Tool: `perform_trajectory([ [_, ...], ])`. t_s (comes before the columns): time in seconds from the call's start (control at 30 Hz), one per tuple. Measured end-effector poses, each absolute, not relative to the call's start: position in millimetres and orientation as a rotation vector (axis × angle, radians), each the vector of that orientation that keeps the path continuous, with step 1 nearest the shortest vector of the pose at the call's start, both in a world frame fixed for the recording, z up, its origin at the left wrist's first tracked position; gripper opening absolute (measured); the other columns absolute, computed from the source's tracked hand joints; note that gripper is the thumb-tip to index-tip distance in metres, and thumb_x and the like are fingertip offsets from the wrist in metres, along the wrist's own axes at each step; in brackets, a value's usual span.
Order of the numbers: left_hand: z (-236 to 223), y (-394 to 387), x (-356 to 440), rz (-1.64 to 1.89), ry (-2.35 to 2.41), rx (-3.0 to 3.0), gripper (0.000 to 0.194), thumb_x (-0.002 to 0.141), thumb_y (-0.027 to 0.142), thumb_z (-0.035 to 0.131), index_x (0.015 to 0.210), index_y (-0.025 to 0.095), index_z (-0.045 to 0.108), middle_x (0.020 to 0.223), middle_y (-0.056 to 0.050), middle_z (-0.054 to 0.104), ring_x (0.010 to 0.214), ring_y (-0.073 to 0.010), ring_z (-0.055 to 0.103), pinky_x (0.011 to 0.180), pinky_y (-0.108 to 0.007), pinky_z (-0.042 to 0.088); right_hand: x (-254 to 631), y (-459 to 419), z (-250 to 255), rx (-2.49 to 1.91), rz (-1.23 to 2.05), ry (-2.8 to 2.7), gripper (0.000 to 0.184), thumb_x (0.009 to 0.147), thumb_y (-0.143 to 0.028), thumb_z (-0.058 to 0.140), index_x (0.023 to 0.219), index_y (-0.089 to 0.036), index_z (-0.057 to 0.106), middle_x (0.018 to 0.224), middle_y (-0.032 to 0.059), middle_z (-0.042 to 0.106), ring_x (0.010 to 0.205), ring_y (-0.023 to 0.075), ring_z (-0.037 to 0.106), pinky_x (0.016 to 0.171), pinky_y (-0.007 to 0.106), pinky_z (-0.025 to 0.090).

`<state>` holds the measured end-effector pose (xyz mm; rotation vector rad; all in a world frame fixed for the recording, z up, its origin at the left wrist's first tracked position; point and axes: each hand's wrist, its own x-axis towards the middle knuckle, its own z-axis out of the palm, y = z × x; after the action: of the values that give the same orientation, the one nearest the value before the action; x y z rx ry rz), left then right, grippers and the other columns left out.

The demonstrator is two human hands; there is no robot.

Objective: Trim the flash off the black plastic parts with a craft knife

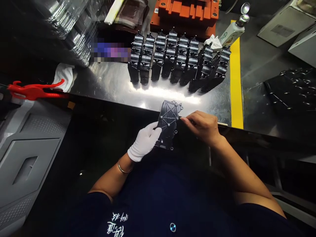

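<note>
My left hand point(144, 141), in a white glove, grips a flat black ribbed plastic part point(169, 123) by its left edge, just over the near edge of the steel table point(111, 82). My bare right hand point(203, 126) has its fingers pinched together at the part's right edge; whether a small tool sits between them I cannot make out. Behind, in the middle of the table, several rows of black plastic parts point(177, 59) stand upright.
A red tool point(34, 90) and a white cloth point(63, 75) lie at the table's left end. An orange fixture point(187, 13) stands at the back, a white bottle point(233, 31) beside a yellow strip point(235, 82). Grey moulded panels point(27, 154) are on the left, dark trays point(293, 89) on the right.
</note>
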<state>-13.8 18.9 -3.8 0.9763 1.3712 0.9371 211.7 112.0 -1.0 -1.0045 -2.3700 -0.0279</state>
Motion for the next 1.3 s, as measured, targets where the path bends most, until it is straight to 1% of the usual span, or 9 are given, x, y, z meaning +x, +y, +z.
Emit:
perform_trajectory([
  [0.13, -4, 19, -15, 0.932, 1.375, 0.993, 0.041, 0.089, 0.038, 0.056, 0.121, 0.015, 0.068, 0.073, -0.001, 0.066, 0.066, -0.0122, 0.057, 0.065, -0.023, 0.05, 213, 113, 0, -1.009, -0.032, -2.363, 0.035, 0.099, -0.035, 0.059, 0.068, -0.018, 0.061, 0.062, 0.0008, 0.063, 0.052, 0.0119, 0.055, 0.048, 0.027, 0.03],
  [0.3, -2, 19, -16, 0.916, 1.364, 1.013, 0.04, 0.09, 0.038, 0.054, 0.121, 0.016, 0.068, 0.074, -0.001, 0.066, 0.066, -0.0116, 0.056, 0.065, -0.023, 0.049, 217, 120, 11, -0.987, 0.123, -2.55, 0.039, 0.102, -0.039, 0.052, 0.071, -0.018, 0.064, 0.066, 0.0032, 0.064, 0.058, 0.0139, 0.058, 0.051, 0.027, 0.033],
  [0.47, -2, 19, -16, 0.927, 1.388, 1.031, 0.041, 0.09, 0.039, 0.055, 0.12, 0.015, 0.068, 0.076, -0.001, 0.067, 0.067, -0.0121, 0.057, 0.067, -0.023, 0.049, 218, 131, 15, -1.044, 0.021, -2.68, 0.047, 0.102, -0.047, 0.047, 0.068, -0.019, 0.064, 0.067, 0.0043, 0.064, 0.058, 0.0153, 0.055, 0.051, 0.029, 0.029],
  [0.53, -2, 19, -16, 0.937, 1.393, 1.027, 0.042, 0.09, 0.039, 0.055, 0.121, 0.014, 0.068, 0.076, -0.001, 0.067, 0.067, -0.0121, 0.056, 0.066, -0.023, 0.049, 217, 133, 13, -1.049, 0.02, -2.641, 0.047, 0.102, -0.047, 0.048, 0.066, -0.02, 0.064, 0.066, 0.0039, 0.064, 0.058, 0.0153, 0.055, 0.051, 0.029, 0.028],
  [0.67, 0, 20, -15, 0.932, 1.401, 1.034, 0.04, 0.09, 0.038, 0.054, 0.118, 0.014, 0.069, 0.076, -0.002, 0.067, 0.065, -0.0113, 0.055, 0.063, -0.022, 0.048, 217, 129, 10, -1.018, 0.152, -2.563, 0.044, 0.101, -0.044, 0.051, 0.067, -0.02, 0.064, 0.065, 0.0032, 0.064, 0.058, 0.0148, 0.057, 0.051, 0.029, 0.031],
  [0.83, 0, 19, -15, 0.934, 1.396, 0.982, 0.041, 0.089, 0.039, 0.056, 0.119, 0.014, 0.068, 0.076, -0.002, 0.067, 0.066, -0.0118, 0.056, 0.065, -0.022, 0.049, 216, 119, 4, -1.058, 0.068, -2.438, 0.041, 0.1, -0.043, 0.054, 0.068, -0.019, 0.064, 0.062, 0.0024, 0.062, 0.053, 0.0139, 0.055, 0.049, 0.028, 0.031],
  [1.07, -4, 18, -13, 0.934, 1.395, 0.989, 0.042, 0.089, 0.04, 0.056, 0.12, 0.014, 0.068, 0.074, -0.001, 0.066, 0.066, -0.0123, 0.056, 0.066, -0.023, 0.049, 211, 102, -10, -1.178, 0.12, -2.245, 0.04, 0.099, -0.043, 0.055, 0.068, -0.019, 0.065, 0.064, 0.004, 0.066, 0.054, 0.0148, 0.058, 0.05, 0.027, 0.037],
  [1.2, -3, 18, -14, 0.923, 1.426, 1.017, 0.041, 0.089, 0.04, 0.055, 0.119, 0.015, 0.069, 0.073, -0.001, 0.065, 0.066, -0.012, 0.055, 0.066, -0.022, 0.049, 211, 101, -12, -1.175, 0.123, -2.211, 0.039, 0.099, -0.042, 0.057, 0.068, -0.019, 0.065, 0.064, 0.0039, 0.067, 0.054, 0.015, 0.059, 0.049, 0.028, 0.037],
  [1.3, -3, 19, -14, 0.922, 1.441, 1.038, 0.041, 0.089, 0.04, 0.055, 0.118, 0.014, 0.069, 0.072, 0.0, 0.065, 0.064, -0.0116, 0.054, 0.065, -0.022, 0.048, 213, 102, -13, -1.204, 0.146, -2.202, 0.042, 0.099, -0.045, 0.055, 0.068, -0.019, 0.066, 0.064, 0.0041, 0.067, 0.054, 0.0154, 0.06, 0.05, 0.028, 0.037],
])
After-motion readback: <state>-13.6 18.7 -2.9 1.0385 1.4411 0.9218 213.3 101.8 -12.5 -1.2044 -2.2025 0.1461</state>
